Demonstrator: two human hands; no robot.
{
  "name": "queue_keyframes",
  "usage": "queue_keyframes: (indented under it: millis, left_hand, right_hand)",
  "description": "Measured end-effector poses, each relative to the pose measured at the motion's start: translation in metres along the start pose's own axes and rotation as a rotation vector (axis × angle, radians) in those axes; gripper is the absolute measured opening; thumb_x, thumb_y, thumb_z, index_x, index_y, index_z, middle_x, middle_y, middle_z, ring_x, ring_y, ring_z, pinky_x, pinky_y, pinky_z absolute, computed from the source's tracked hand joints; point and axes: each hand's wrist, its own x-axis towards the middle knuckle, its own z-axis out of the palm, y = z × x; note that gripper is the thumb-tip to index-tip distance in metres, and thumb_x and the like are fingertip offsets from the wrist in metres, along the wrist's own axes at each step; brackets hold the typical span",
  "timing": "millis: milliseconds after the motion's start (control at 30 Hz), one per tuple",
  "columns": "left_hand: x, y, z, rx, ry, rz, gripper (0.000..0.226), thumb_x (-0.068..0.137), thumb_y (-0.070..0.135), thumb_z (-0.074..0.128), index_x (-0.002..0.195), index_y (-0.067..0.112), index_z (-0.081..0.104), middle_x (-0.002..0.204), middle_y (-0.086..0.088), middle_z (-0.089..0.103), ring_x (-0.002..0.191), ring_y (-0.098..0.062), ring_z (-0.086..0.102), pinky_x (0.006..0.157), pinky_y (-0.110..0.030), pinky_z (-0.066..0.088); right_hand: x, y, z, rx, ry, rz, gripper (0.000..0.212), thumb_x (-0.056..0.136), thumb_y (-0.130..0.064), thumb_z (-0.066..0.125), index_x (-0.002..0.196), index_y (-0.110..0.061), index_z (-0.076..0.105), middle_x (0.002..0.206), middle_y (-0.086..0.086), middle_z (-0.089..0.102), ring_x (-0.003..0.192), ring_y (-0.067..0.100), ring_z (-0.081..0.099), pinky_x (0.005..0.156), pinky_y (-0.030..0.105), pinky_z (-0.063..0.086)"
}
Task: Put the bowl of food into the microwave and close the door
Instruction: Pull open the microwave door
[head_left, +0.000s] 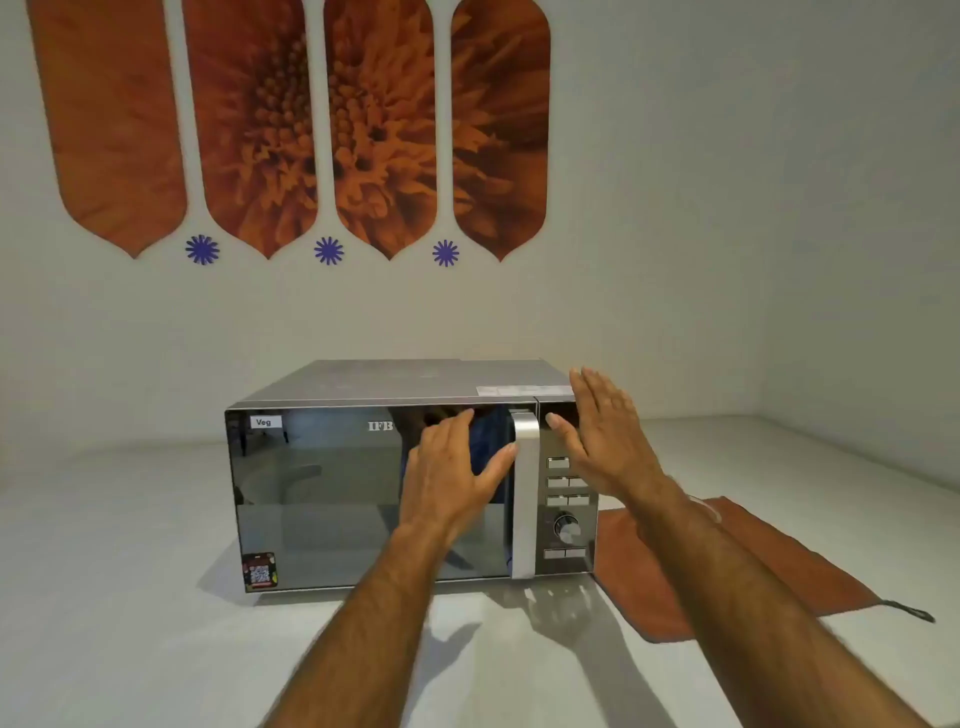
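Both grips are slack and holding nothing; my left hand (451, 475) lies flat, fingers spread, against the dark mirrored glass door (337, 493) of the silver box-shaped microwave (405, 382) at the centre of the frame, its thumb reaching toward the tall brushed-metal door handle (524, 493); my right hand (605, 436) stands upright with fingers straight and close together, in front of the upper part of the control panel (566, 499) at the right of the microwave, and I cannot tell whether it touches the panel; the door sits flush with the front of the microwave, so it reads as closed; the glass mirrors the room, so I cannot see whether the bowl of food is inside, and I see it nowhere on the bench; a round silver dial (566, 526) and rows of small rectangular buttons show on the panel below my right hand; a white label reading "Veg" (265, 422) sits at the door's upper left, and a dark square sticker (260, 571) at its lower left; the microwave stands on the pale grey bench (130, 623); a rust-orange cloth (769, 566) lies flat on the bench at right, its near edge just beside the microwave's right side and partly under my right forearm; on the wall at upper left hang four orange flower-print panels (379, 124) with three small blue star shapes (328, 251) between their lower tips.
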Motion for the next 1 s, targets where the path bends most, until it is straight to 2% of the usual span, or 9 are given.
queue_keyframes:
  millis: [133,233,333,400,500,567,667,800,1000]
  left_hand:
    - [0.004,0.016,0.023,-0.224,-0.028,-0.126,0.063,0.087,0.069,0.047,0.128,0.022,0.056,0.121,0.001,0.061,0.111,-0.016,0.052,0.094,-0.044,0.049]
    - [0.007,0.029,0.038,-0.386,-0.033,-0.190,0.049,0.089,0.067,0.049,0.116,0.027,0.058,0.108,0.005,0.063,0.098,-0.012,0.059,0.082,-0.034,0.054]
    - [0.011,0.039,0.045,-0.521,-0.014,-0.286,0.032,0.092,0.060,0.052,0.103,0.031,0.056,0.087,0.011,0.064,0.078,-0.008,0.064,0.062,-0.017,0.047]
    - [0.014,0.042,0.050,-0.561,0.014,-0.343,0.029,0.094,0.056,0.051,0.096,0.028,0.058,0.075,0.011,0.063,0.066,-0.005,0.062,0.053,-0.012,0.040]
    - [0.015,0.043,0.060,-0.620,0.010,-0.364,0.033,0.097,0.050,0.050,0.083,0.022,0.060,0.065,0.007,0.056,0.056,-0.007,0.055,0.053,-0.018,0.039]
    - [0.015,0.045,0.066,-0.652,-0.011,-0.371,0.032,0.099,0.046,0.049,0.080,0.023,0.059,0.066,0.006,0.057,0.059,-0.007,0.057,0.055,-0.021,0.041]
    - [0.015,0.047,0.071,-0.666,-0.009,-0.385,0.028,0.100,0.043,0.048,0.088,0.021,0.062,0.075,0.004,0.066,0.071,-0.006,0.067,0.059,-0.020,0.048]
    - [0.017,0.047,0.074,-0.648,-0.002,-0.393,0.029,0.101,0.040,0.046,0.093,0.016,0.061,0.073,0.001,0.064,0.070,-0.010,0.068,0.065,-0.029,0.059]
    - [0.018,0.047,0.073,-0.628,-0.012,-0.395,0.027,0.102,0.039,0.046,0.096,0.017,0.062,0.076,-0.002,0.066,0.071,-0.012,0.069,0.065,-0.028,0.059]
  right_hand:
    - [0.007,0.005,0.006,-0.009,-0.047,-0.021,0.074,0.098,-0.059,0.019,0.157,-0.016,0.010,0.166,0.007,0.010,0.152,0.022,0.004,0.122,0.043,0.002]
    - [0.010,0.008,0.011,-0.016,-0.060,-0.037,0.070,0.100,-0.056,0.021,0.156,-0.015,0.014,0.165,0.009,0.016,0.152,0.023,0.009,0.123,0.044,0.006]
    - [0.011,0.010,0.014,-0.042,-0.043,-0.058,0.066,0.101,-0.053,0.027,0.154,-0.013,0.021,0.161,0.010,0.025,0.150,0.025,0.017,0.121,0.044,0.013]
    - [0.011,0.012,0.015,-0.053,-0.022,-0.075,0.063,0.101,-0.051,0.030,0.152,-0.014,0.026,0.159,0.009,0.031,0.147,0.025,0.023,0.118,0.044,0.019]
    - [0.011,0.014,0.017,-0.058,0.004,-0.096,0.060,0.100,-0.049,0.034,0.149,-0.016,0.030,0.155,0.008,0.036,0.143,0.025,0.028,0.114,0.045,0.026]
    - [0.011,0.014,0.019,-0.061,0.001,-0.095,0.059,0.099,-0.048,0.037,0.149,-0.017,0.030,0.154,0.007,0.035,0.142,0.025,0.028,0.112,0.046,0.029]
    - [0.012,0.015,0.023,-0.067,0.009,-0.090,0.058,0.098,-0.046,0.039,0.148,-0.017,0.028,0.153,0.007,0.035,0.141,0.025,0.027,0.110,0.048,0.033]
    - [0.012,0.014,0.025,-0.082,0.017,-0.085,0.057,0.098,-0.044,0.040,0.147,-0.018,0.029,0.152,0.007,0.035,0.139,0.025,0.028,0.107,0.049,0.036]
    - [0.012,0.014,0.027,-0.092,0.025,-0.075,0.056,0.098,-0.044,0.041,0.146,-0.018,0.030,0.150,0.007,0.036,0.137,0.026,0.029,0.104,0.048,0.038]
